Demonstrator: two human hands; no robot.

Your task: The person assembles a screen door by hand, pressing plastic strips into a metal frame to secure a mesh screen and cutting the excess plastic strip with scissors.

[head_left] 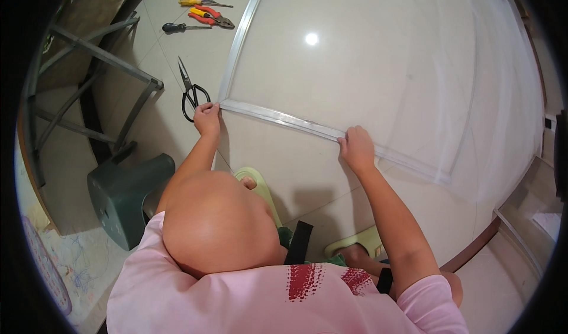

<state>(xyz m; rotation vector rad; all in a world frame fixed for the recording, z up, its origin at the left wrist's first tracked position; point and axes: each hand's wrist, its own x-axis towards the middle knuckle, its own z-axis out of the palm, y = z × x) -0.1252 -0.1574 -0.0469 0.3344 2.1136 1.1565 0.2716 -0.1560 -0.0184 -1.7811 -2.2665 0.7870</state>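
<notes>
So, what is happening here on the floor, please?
A person crouches over a metal frame with thin white mesh, lying flat on the tiled floor. The left hand presses the frame's near corner, and the right hand presses farther along the same bar. Black scissors lie just beside the left hand; pliers and screwdrivers lie farther away.

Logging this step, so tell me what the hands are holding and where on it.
Both hands press on the aluminium frame's near rail: left hand at its corner, right hand midway along.
</notes>
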